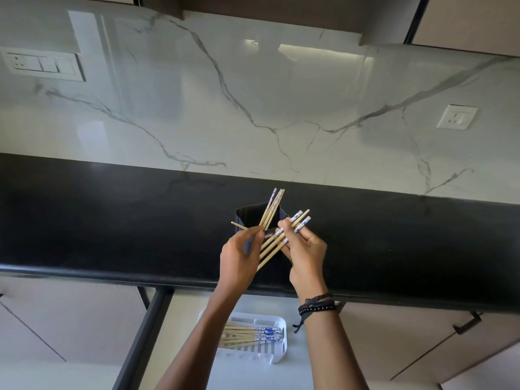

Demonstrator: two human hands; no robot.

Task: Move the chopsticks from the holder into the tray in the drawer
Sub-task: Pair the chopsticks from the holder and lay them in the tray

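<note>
left hand [239,257] pinches a single chopstick [239,225] | right hand [305,249] grips a bundle of chopsticks [297,217] above the holder [247,215] | leaning chopsticks [271,206] in the holder on the counter [112,220] | sorted chopsticks [253,333] in the tray [280,347], in the open drawer [185,319]

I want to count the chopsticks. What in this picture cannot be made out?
Head view only.
Holder: front partly behind left hand and right hand; inside too dark.
Chopsticks in tray: left ends behind left arm; count unclear.
Drawer: cut off by bottom edge.
</note>
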